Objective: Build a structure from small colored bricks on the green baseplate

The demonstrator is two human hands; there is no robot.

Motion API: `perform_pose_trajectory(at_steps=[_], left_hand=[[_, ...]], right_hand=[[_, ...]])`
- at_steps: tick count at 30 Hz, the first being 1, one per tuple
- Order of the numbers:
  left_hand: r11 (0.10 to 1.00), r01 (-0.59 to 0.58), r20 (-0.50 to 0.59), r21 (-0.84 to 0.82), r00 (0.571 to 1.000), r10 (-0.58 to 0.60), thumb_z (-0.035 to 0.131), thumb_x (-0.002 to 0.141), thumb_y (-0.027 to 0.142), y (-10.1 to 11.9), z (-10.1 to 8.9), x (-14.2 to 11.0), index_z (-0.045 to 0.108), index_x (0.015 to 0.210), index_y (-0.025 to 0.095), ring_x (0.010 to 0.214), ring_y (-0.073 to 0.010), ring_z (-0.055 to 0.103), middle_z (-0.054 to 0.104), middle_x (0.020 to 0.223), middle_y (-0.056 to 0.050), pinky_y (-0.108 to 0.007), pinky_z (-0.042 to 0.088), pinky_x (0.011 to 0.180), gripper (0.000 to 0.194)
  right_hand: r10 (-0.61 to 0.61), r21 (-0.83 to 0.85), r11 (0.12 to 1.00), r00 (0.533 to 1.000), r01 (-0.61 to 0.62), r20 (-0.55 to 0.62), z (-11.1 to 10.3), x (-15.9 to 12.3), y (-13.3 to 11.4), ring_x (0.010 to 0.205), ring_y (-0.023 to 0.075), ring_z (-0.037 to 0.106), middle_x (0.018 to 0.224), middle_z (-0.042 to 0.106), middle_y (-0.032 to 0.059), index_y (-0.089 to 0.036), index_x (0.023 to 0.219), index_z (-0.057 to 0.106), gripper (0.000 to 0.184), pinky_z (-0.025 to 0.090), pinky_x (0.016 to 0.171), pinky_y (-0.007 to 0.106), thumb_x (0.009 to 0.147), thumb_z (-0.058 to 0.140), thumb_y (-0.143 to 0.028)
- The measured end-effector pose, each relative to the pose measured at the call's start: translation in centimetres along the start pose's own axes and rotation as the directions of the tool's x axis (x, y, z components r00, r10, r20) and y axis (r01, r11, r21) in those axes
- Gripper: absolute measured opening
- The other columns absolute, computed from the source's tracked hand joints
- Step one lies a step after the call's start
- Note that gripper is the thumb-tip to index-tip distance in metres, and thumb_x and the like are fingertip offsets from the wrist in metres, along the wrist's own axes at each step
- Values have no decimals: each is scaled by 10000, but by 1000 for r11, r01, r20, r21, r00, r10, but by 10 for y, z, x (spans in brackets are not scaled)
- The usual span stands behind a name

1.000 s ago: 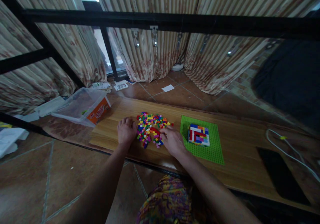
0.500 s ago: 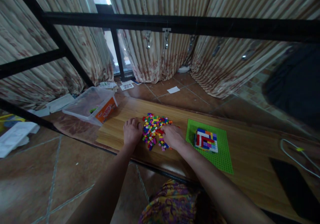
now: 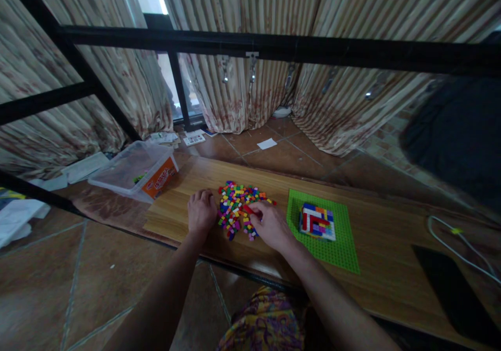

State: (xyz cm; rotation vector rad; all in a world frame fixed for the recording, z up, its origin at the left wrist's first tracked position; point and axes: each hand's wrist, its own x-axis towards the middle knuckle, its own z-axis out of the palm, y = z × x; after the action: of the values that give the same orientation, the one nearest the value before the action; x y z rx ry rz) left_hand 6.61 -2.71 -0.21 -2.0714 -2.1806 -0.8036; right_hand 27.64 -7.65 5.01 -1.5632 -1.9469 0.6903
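The person's right hand is over the right side of a loose, spread-out pile of small, multicoloured plastic toy bricks, thumb and fingers drawn together on a long, bright-red plastic piece; the light is dim and the piece is small, so its exact shape is hard to make out, but it appears to be pinched at the fingertips. The left hand lies palm down just beside the pile's left edge, fingers curled toward the surface; whether anything is under them I cannot tell. Pile and hands are on a long, brown wood-grain tabletop. To the right of the right hand, a square, bright-green studded baseplate lies flat and slightly turned, and on it sits a low, squarish block built of red, white, blue, orange and purple bricks, surrounded by bare green studs. Farther right are a flat, black rectangular slab and a thin white cable with a yellow tie. At the tabletop's left end stands a clear plastic box with an orange printed label, something small and green inside it.
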Motion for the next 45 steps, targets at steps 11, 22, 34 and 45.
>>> perform_pose_trajectory(at_steps=[11,22,34,45], left_hand=[[997,-61,-19,46,998,62,402,892,286,-5,3,4,645,994,162,967,-275,569,661,1041,-126,-406,422,887,292],[992,-100,-10,79,995,101,377,893,313,-7,3,7,652,991,156,959,-291,561,662,1035,-142,-412,423,868,332],[990,-111,7,88,994,111,383,889,325,-5,0,8,638,976,167,965,-299,556,648,1023,-139,-427,425,871,313],[990,-105,15,89,994,104,391,889,326,-5,0,9,640,991,167,975,-306,553,644,1032,-144,-445,436,881,313]], right_hand=[[449,898,406,893,-171,-33,-65,-70,42,620,138,647,714,706,14,-206,938,727,316,565,624,301,715,745,-428],[512,672,728,760,-138,-399,-127,-80,122,691,193,678,768,727,38,-192,898,723,393,568,699,372,622,784,-465],[267,150,963,862,-223,-432,-123,-69,123,824,185,656,935,733,44,-214,884,721,205,494,780,339,810,542,-283],[299,271,942,860,-197,-415,-113,-71,123,846,190,667,919,730,44,-201,903,720,196,499,814,347,819,565,-286]])
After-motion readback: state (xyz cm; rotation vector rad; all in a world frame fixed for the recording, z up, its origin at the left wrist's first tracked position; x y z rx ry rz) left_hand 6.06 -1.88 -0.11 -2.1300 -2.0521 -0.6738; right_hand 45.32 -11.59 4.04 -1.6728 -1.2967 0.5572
